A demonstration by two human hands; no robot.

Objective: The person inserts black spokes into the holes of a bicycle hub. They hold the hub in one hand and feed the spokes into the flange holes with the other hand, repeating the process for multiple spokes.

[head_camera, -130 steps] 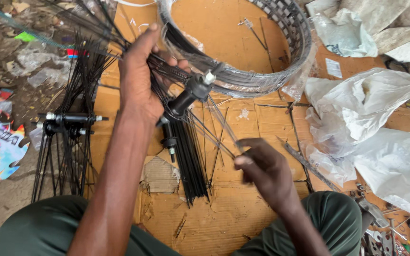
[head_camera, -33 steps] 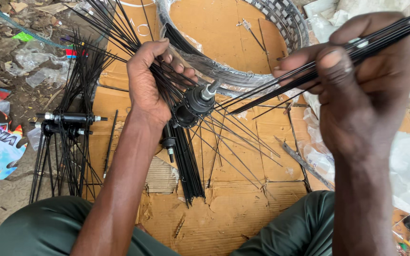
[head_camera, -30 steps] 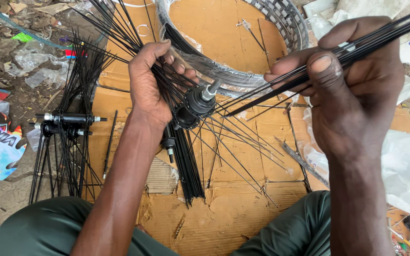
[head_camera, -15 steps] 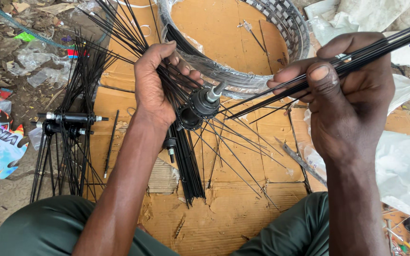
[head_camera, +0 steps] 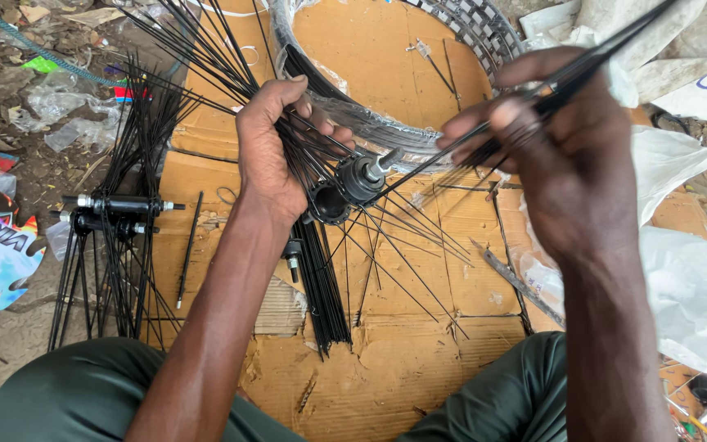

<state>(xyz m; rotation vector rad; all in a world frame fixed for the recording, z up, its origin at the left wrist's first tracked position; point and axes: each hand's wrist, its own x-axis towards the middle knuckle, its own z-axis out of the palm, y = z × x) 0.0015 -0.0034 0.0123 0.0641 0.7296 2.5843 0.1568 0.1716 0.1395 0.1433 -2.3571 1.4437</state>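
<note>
Centre frame: left hand [head_camera: 276, 151] grips the black wheel hub [head_camera: 353, 182], steadying it; right hand [head_camera: 562, 147], upper right, pinches a spoke bundle [head_camera: 591, 57], drawing it clear of the spokes fanning below.

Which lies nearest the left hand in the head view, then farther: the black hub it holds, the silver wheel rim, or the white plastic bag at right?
1. Black hub, held in the left hand.
2. Silver wheel rim, beyond it.
3. White plastic bag, far right.
</note>
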